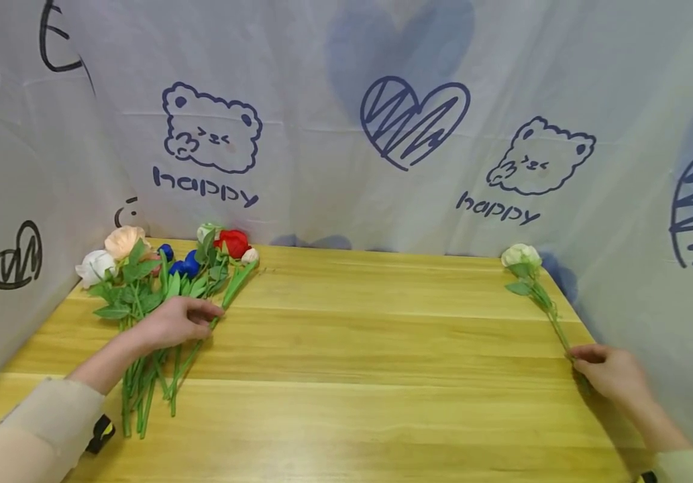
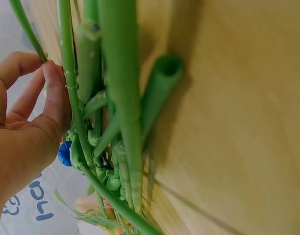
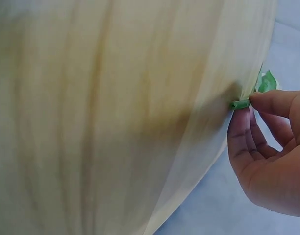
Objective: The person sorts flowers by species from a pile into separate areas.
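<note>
In the head view, a yellow wood-grained table point(image 1: 382, 362) meets pale cloth walls point(image 1: 316, 161) printed with bears point(image 1: 212, 134) and hearts point(image 1: 415, 124); the flower pile point(image 1: 135, 288) lies at nine o'clock, a white rose point(image 1: 521, 255) at three. The left hand point(image 1: 178, 323), at eight, pinches a green stem point(image 1: 239, 282), seemingly the white-budded one; the right hand point(image 1: 614, 374), at four, pinches the rose's stem. In the left wrist view, thumb and forefinger meet at ten o'clock. In the right wrist view, wood fills nine.
</note>
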A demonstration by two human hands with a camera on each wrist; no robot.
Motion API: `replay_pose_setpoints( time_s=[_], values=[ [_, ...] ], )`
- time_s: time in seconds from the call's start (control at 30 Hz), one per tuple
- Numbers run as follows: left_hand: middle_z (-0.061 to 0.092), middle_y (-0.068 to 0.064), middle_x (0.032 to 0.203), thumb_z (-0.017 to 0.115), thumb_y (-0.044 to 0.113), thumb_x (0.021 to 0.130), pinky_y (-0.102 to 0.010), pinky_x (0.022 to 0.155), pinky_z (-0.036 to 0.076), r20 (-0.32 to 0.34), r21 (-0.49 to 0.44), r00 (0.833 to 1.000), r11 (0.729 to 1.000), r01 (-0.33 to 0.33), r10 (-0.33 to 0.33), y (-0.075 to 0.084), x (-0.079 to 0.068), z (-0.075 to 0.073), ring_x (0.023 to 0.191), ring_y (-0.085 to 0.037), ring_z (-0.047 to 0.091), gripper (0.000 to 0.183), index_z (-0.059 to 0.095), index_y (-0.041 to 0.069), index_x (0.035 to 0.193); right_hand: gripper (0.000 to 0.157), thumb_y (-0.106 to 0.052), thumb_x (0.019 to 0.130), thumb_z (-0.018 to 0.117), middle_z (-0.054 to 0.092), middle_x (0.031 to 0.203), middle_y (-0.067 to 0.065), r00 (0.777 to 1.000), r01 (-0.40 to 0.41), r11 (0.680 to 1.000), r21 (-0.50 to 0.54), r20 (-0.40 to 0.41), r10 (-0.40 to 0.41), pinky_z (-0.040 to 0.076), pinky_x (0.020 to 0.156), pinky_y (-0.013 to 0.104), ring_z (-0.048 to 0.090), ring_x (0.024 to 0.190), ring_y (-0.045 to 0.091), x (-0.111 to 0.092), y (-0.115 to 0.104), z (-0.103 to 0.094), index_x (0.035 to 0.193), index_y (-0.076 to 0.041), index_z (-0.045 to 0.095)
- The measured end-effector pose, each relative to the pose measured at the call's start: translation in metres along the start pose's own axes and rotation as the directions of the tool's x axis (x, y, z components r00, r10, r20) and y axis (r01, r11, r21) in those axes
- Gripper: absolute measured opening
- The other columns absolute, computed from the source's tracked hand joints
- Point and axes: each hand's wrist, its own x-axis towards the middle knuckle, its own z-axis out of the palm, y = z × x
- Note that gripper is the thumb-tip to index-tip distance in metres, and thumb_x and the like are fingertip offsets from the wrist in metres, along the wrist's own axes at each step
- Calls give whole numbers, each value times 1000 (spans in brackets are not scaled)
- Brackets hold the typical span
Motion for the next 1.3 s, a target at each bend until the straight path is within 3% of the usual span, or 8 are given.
replay_pose_setpoints(
  time_s=[0.27, 0.53, 0.63, 0.7, 0.8, 0.93, 1.13, 1.3],
  values=[
    [68, -23, 122, 72, 0, 91, -30, 76, 54, 2, -9, 1000, 1000, 4, -4, -1, -2, 0, 97, -21, 62, 45, 64, -9, 134, 29, -13, 101, 61, 69, 119, 31, 999, 40, 999, -12, 18, -40, 51, 84, 59, 59, 109, 55, 0, 0, 2, 120, 6, 71],
    [64, -25, 129, 68, 4, 94, -34, 79, 56, -17, -27, 1000, 999, 18, -19, 0, -3, 2, 107, -28, 63, 46, 62, -6, 139, 49, -31, 107, 55, 58, 137, 35, 998, -48, 997, 64, 30, 46, 56, 74, 41, 57, 119, 56, -1, -5, 0, 136, 8, 61],
    [61, -28, 135, 67, 7, 96, -37, 83, 58, -35, -46, 999, 999, 13, -15, 3, -2, 3, 115, -34, 63, 48, 60, -4, 142, 51, -30, 107, 54, 55, 140, 36, 998, -55, 994, 91, -19, 57, 54, 75, 40, 58, 119, 54, -4, -14, 2, 142, 7, 57],
    [60, -28, 137, 67, 9, 97, -38, 85, 58, -51, -64, 999, 998, 11, -15, 6, -2, 4, 118, -36, 62, 49, 59, -3, 144, 49, -28, 106, 55, 57, 138, 36, 995, -24, 994, 108, -90, 34, 53, 74, 35, 61, 114, 48, -6, -23, 6, 142, 6, 57],
    [57, -27, 143, 66, 10, 100, -37, 88, 57, -78, -99, 997, 995, 12, -19, 12, -2, 7, 123, -38, 60, 50, 56, -1, 147, 44, -26, 105, 60, 62, 133, 32, 977, 63, 983, 170, -211, -27, 50, 72, 20, 66, 101, 14, -9, -40, 15, 139, 3, 62],
    [57, -26, 144, 66, 10, 100, -35, 88, 56, -124, -144, 992, 989, -15, -3, 22, -1, 14, 122, -36, 61, 50, 56, 0, 148, 42, -27, 105, 63, 64, 134, 18, 951, 181, 940, 288, -296, -92, 45, 73, 6, 50, 95, -19, -10, -69, 25, 139, -2, 63],
    [58, -22, 145, 70, 12, 99, -29, 87, 55, -205, -225, 979, 972, -72, 26, 44, 3, 28, 122, -31, 62, 51, 57, 4, 148, 40, -23, 105, 65, 60, 132, -11, 937, 276, 829, 487, -328, -120, 49, 83, 8, 58, 106, -10, -11, -120, 46, 141, -6, 63],
    [59, -20, 145, 72, 9, 98, -23, 87, 55, -270, -287, 962, 951, -118, 38, 62, 11, 41, 122, -29, 63, 50, 59, 5, 147, 33, -15, 105, 64, 64, 134, 0, 931, 342, 704, 623, -326, -163, 56, 86, 19, 64, 107, -1, -12, -164, 67, 136, -2, 65]
  ],
)
